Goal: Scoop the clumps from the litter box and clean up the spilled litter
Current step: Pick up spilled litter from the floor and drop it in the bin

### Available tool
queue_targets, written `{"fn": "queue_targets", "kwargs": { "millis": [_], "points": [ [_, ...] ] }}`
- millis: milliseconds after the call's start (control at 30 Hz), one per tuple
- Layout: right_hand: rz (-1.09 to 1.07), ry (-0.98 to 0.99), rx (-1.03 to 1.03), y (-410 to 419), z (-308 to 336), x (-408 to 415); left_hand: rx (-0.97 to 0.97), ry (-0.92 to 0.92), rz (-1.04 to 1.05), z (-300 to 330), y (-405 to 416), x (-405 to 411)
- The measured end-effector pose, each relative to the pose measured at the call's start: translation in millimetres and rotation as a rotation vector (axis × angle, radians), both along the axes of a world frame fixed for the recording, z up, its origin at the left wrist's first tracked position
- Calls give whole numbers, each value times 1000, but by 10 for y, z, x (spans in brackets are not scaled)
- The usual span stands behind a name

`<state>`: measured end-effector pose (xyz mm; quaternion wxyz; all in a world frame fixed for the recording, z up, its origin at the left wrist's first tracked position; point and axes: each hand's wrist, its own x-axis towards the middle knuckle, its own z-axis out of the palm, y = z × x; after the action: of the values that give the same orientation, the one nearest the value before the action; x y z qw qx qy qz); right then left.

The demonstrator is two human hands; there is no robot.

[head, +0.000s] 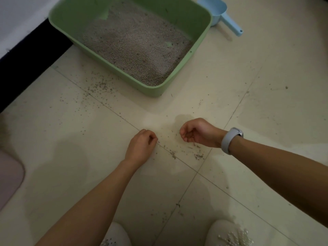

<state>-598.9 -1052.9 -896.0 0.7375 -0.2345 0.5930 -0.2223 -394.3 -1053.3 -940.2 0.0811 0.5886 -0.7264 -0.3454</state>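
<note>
Head view, looking down at a tiled floor.

- Litter box: green, open-topped, on the floor against the dark skirting; grey litter covers most of its bottom. No clumps can be picked out at this sharpness.
- Scoop: pale blue, lying on the floor just beside the box's far right corner, handle pointing away. Untouched.
- Spilled litter: a thin patch on the tile joint between the two hands; a wider scatter left of the box; a few grains near the shoes.
- Left hand: low over the floor, fingers curled together at the tips, perhaps pinching grains — too small to tell.
- Right hand: palm turned inward, fingers loosely cupped; whether it holds grains cannot be told. A grey watch sits on that wrist.
- Shoes: white, beaded, at the bottom edge.

Risks, judged: picking grains by hand may drop some on the way to the box; the shoes stand near loose grains and could grind or spread them; the scatter by the skirting is easy to miss.

Writing or brands: none readable.
</note>
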Motion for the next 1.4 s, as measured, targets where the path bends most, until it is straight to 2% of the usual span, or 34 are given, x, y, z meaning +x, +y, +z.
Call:
{"fn": "queue_targets", "kwargs": {
  "millis": [33,100,200,300,367,433,500,567,600,700,767,833,1000,1133,1267,1333,1400],
  "points": [
    [21,100,-50,-11,-25,30,3,46,51,18,-3,-6],
    [195,394,-213,-21,-71,86,101,204,256,82,-12,-29],
    [483,699,-407,-6,-194,168,401,614,661,230,-58,-46],
    [572,829,-483,4,-304,286,678,1113,910,359,-137,-10],
    [530,866,-452,1,-351,354,764,1258,945,416,-173,39],
    [486,888,-419,-3,-388,397,790,1310,931,433,-199,81],
    [448,902,-433,7,-408,411,786,1259,901,439,-205,107],
    [450,923,-464,34,-415,409,750,1122,851,413,-197,113],
    [473,937,-473,43,-418,415,696,996,802,394,-190,116],
    [547,988,-486,57,-398,452,425,405,482,293,-101,160],
    [466,941,-479,50,-360,473,277,189,317,213,3,192],
    [312,793,-431,38,-289,457,215,151,265,152,89,208],
    [48,201,-139,37,-99,367,120,67,92,79,175,236],
    [4,-22,-18,21,-66,360,76,31,13,61,191,234],
    [14,54,-45,0,-83,465,74,-39,-42,75,181,213],
    [81,225,-134,-12,-107,519,66,-44,11,76,194,206],
    [259,467,-303,-11,-148,551,52,-42,52,80,209,191]
  ]
}}
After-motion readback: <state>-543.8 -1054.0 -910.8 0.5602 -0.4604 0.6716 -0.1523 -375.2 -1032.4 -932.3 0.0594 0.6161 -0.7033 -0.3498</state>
